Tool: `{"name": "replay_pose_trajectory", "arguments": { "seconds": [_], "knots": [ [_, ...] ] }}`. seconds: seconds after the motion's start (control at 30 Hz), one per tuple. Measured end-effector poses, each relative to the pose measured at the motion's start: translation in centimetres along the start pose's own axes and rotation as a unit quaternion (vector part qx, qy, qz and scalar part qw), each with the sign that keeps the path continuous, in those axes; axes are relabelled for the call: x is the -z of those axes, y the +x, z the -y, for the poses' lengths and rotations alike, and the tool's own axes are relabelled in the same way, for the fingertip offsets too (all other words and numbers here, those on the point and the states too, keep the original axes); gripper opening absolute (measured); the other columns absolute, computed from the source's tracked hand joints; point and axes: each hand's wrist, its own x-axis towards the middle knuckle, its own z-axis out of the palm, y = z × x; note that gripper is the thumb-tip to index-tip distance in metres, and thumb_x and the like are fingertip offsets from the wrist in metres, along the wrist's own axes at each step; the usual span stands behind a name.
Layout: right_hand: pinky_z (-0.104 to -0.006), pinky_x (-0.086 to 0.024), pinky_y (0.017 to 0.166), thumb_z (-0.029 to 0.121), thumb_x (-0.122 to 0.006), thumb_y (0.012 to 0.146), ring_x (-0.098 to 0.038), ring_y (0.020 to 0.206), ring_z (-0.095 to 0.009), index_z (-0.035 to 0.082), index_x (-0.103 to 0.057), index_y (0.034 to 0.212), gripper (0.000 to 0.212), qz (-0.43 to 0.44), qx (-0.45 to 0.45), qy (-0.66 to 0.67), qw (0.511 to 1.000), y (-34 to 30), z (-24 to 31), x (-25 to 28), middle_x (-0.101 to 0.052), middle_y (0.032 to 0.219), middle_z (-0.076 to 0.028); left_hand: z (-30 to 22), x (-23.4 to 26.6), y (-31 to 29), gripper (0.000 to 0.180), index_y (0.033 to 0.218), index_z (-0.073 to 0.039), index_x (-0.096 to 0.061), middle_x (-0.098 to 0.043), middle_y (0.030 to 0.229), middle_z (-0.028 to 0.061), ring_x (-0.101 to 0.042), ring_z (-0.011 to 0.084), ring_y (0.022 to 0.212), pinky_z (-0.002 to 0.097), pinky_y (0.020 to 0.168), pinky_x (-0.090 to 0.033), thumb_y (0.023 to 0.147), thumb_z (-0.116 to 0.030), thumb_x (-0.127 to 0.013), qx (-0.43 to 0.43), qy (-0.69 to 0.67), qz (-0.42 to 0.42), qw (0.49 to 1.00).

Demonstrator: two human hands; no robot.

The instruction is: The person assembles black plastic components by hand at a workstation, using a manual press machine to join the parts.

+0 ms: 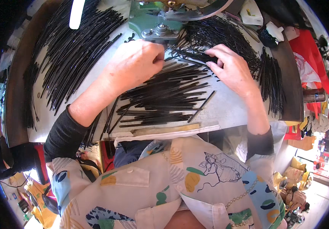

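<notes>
Black rods [164, 93] banked round green machine [136, 19], likely for reach; left hand [139, 61] curled, right hand [235, 72] half-curled; can't tell either grip.

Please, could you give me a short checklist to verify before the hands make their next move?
1. Sleeves away from the green machine: ok; the left cuff and right cuff sit back on the forearms.
2. Left hand free of the machine: cannot tell; it overlaps the machine's lower edge in this view.
3. What the left hand holds: cannot tell; its fingertips are hidden.
4. Right hand gripping sticks: cannot tell; it curls beside dark ones.
5. Middle pile neatly aligned: not ok; a slanted stick lies at its right.
</notes>
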Motion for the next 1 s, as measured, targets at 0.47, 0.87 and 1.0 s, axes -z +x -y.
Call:
{"name": "replay_pose_trajectory", "arguments": {
  "seconds": [0.47, 0.87, 1.0],
  "knots": [
    [-0.0304, -0.051, 0.064, 0.009, -0.061, 0.081, -0.062, 0.072, -0.023, 0.007, -0.064, 0.09, 0.009, -0.219, 0.093, 0.022, 0.971, 1.5, 0.5, 0.1, -0.061, 0.086, -0.007, 2.4, 0.5, 0.4, 0.026, 0.096, 0.001, -0.065, -0.066, 0.078, 0.0129, -0.062, 0.0169, 0.069, 0.029, 0.066, -0.048, 0.076, -0.016, -0.066, 0.046, -0.145, 0.047, 0.987],
    [-0.0233, -0.05, 0.063, -0.001, -0.06, 0.08, -0.062, 0.068, -0.012, 0.0, -0.06, 0.095, 0.015, -0.128, -0.113, 0.221, 0.96, -0.1, -0.9, 0.9, -0.062, 0.083, -0.006, 2.6, 1.5, 0.7, 0.029, 0.096, 0.006, -0.064, -0.065, 0.071, 0.0062, -0.058, 0.0089, 0.057, 0.0224, 0.052, -0.047, 0.081, -0.019, -0.061, 0.142, -0.318, 0.078, 0.934],
    [-0.0279, -0.049, 0.062, 0.003, -0.06, 0.08, -0.063, 0.067, -0.018, -0.001, -0.06, 0.092, 0.013, -0.052, -0.127, 0.154, 0.979, -0.9, -0.3, 3.0, -0.063, 0.081, -0.011, 2.9, 1.2, 1.0, 0.03, 0.099, 0.005, -0.063, -0.063, 0.068, 0.0038, -0.054, 0.0068, 0.052, 0.0208, 0.047, -0.043, 0.084, -0.021, -0.059, 0.145, -0.349, 0.085, 0.922]
  ]
}}
